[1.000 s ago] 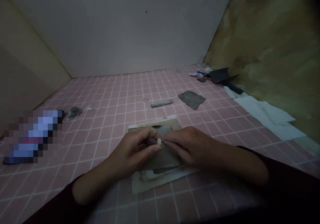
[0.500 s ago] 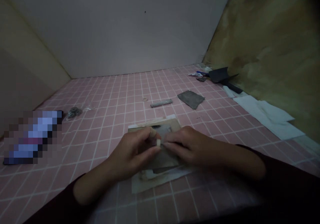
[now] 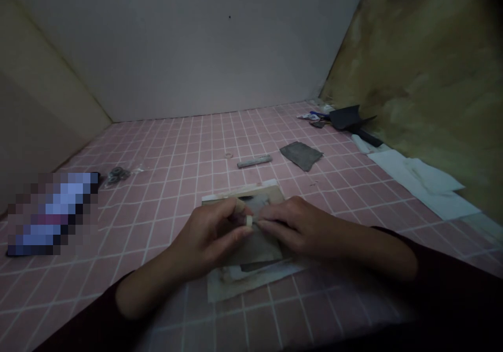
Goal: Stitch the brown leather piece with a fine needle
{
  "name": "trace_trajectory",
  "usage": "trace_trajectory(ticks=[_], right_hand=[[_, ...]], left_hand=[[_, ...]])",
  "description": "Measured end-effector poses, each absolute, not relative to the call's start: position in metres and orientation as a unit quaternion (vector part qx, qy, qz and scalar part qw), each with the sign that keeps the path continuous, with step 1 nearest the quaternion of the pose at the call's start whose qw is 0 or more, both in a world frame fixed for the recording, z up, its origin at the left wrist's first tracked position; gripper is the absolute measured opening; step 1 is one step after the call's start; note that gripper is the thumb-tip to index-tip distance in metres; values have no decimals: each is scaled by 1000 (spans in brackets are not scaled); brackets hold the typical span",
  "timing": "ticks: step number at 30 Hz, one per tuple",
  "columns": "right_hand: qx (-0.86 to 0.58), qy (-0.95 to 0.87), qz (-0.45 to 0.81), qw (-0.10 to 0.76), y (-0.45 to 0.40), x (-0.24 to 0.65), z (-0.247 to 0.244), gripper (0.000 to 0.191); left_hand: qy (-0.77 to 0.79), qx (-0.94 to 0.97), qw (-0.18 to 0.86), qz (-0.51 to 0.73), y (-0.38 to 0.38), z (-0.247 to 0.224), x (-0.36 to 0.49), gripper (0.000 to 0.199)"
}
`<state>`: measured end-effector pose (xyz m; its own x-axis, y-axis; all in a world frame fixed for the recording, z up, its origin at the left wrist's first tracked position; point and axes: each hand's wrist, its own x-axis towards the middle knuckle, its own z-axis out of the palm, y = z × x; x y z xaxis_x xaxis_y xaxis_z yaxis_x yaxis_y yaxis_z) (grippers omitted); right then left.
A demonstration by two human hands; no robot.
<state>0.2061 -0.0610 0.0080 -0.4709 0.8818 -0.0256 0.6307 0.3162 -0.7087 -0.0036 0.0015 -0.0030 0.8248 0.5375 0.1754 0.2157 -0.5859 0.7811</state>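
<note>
Over a stained stack of papers [image 3: 223,288], both hands meet at a small pale ring-like piece [image 3: 249,220]. My left hand [image 3: 214,234] pinches this piece between thumb and fingers; a light band, perhaps tape, wraps one of its fingers. My right hand [image 3: 293,223] is closed, its fingertips pressed together just right of the piece. Whatever those fingertips grip is too small and dim to make out. Past the hands lie a thin pale ring [image 3: 228,155], a grey rod-like roll [image 3: 254,161] and a dark grey sheet resembling sandpaper [image 3: 301,156].
At left lies a phone-like device [image 3: 55,216], its screen pixelated. Beside it, a clear bag [image 3: 118,175] holds dark round pieces. Along the right wall are a black dustpan-like object [image 3: 346,119] and white paper sheets [image 3: 416,182]. A pink checked cloth [image 3: 176,142] covers the table.
The right fingertips have shifted very slightly against the pale piece. The left hand keeps its pinch, and the view has moved a little.
</note>
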Motion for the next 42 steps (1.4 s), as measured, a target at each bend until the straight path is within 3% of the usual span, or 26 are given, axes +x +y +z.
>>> trace_trajectory(ticks=[2, 4, 8, 11, 13, 17, 19, 22, 27, 29, 33, 35, 37, 40, 42], right_hand=[[-499, -820, 203, 193, -64, 204, 3, 21], [-501, -824, 180, 192, -65, 204, 1, 18], [-464, -758, 424, 174, -59, 208, 9, 30], [-429, -680, 573, 159, -55, 210, 15, 33], [-437, -713, 524, 165, -55, 209, 14, 31], [-487, -817, 251, 177, -61, 205, 3, 22], [-492, -831, 190, 179, -63, 204, -1, 16], [-487, -825, 217, 187, -62, 205, 0, 18], [-469, -774, 381, 189, -56, 210, 13, 31], [-470, -771, 386, 189, -56, 209, 11, 32], [-500, -815, 227, 187, -61, 204, 0, 19], [-505, -821, 193, 185, -63, 202, -1, 16], [-493, -803, 274, 190, -62, 203, 2, 23], [-446, -704, 521, 184, -59, 208, 13, 32], [-424, -641, 616, 173, -57, 211, 17, 34]], left_hand=[[240, 828, 467, 199, 2, -3, -3, 17], [245, 823, 471, 205, 2, -3, -3, 17], [199, 902, 329, 195, 2, -3, -4, 8], [178, 919, 282, 209, 1, -4, -5, 16], [183, 913, 297, 210, 2, -4, -5, 13], [223, 868, 401, 190, 3, -2, -2, 14], [238, 847, 435, 189, 3, -2, -1, 16], [239, 862, 403, 196, 2, -1, -1, 13], [235, 904, 273, 231, 2, -3, -5, 17], [234, 897, 300, 225, 3, -3, -6, 14], [242, 830, 467, 187, 4, -3, -4, 16], [249, 816, 487, 186, 4, -3, -2, 18], [239, 845, 439, 191, 4, -3, -2, 16], [205, 894, 339, 211, 3, -1, -5, 13], [194, 904, 299, 236, 2, 0, -6, 16]])
